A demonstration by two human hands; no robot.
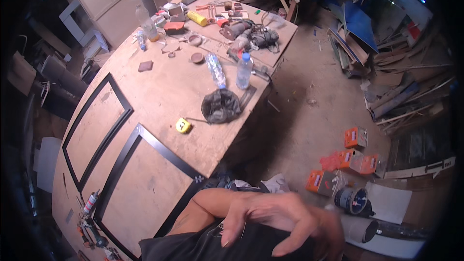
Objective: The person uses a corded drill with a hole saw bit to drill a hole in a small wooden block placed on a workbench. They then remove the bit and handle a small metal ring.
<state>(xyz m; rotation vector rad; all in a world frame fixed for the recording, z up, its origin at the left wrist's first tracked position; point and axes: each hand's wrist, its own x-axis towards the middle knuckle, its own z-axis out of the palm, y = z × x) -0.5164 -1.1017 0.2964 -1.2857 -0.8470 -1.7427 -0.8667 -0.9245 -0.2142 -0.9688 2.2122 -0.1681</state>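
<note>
Motion blur smears my left hand [275,217], which hangs low in front of my dark shirt. Its fingers are curled loosely and spread apart, and it is pinching and touching nothing. I cannot see my right hand at all.

I judge this to be a pause between grips rather than a working step, since no tool or part is in hand. The nearest work piece is the black frame [169,151], which lies flat on the plywood worktop [159,82] up and to the left of the hand. Its closest corner is just beyond my forearm, at the worktop edge. A 2nd black frame [121,99] lies further left, beside the 1st.

Further ahead of the hand are a yellow tape measure [183,125] and a crumpled black bag [221,106]. Beyond them are 2 clear plastic bottles [244,70], 1 upright and 1 lying down, with power tools and clutter past those. A sealant gun [91,203] lies far to the left, near the frame's lower end. On the floor to the right of the hand sit several orange boxes [355,137].

In my judgement, any grip on the frame calls for swinging the hand up and leftward over the worktop edge. The fingers should open wider before they close on the narrow bar.
</note>
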